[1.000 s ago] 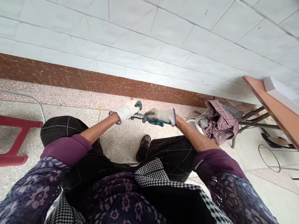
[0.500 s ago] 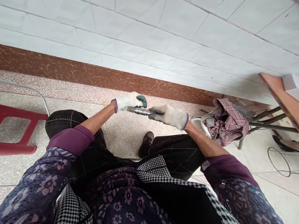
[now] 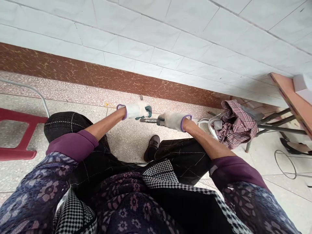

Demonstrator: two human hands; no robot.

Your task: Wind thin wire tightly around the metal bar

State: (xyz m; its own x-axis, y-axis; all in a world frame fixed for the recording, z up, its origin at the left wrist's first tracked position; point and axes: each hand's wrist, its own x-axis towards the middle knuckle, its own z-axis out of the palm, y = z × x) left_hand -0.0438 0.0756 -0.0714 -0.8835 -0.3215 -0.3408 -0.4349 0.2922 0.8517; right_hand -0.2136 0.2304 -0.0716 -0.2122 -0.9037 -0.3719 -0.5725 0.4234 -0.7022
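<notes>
Both my hands wear white work gloves with green palms and purple cuffs. My left hand point(image 3: 136, 110) is closed around one end of a short grey metal rod point(image 3: 149, 120) wound with wire. My right hand point(image 3: 172, 120) is closed around the rod's other end. The rod lies roughly level between the two fists, above my knees and over the speckled floor. Only a short middle stretch of the rod shows between the gloves.
A red plastic stool point(image 3: 14, 133) stands at the left. A checked cloth point(image 3: 237, 123) is draped over a chair frame at the right, beside a wooden table point(image 3: 290, 97). A wire ring point(image 3: 285, 164) lies on the floor. My shoe point(image 3: 151, 148) rests below the hands.
My right hand has turned over on the rod, its back now facing up. Both hands have drawn closer together, and less of the rod shows between them.
</notes>
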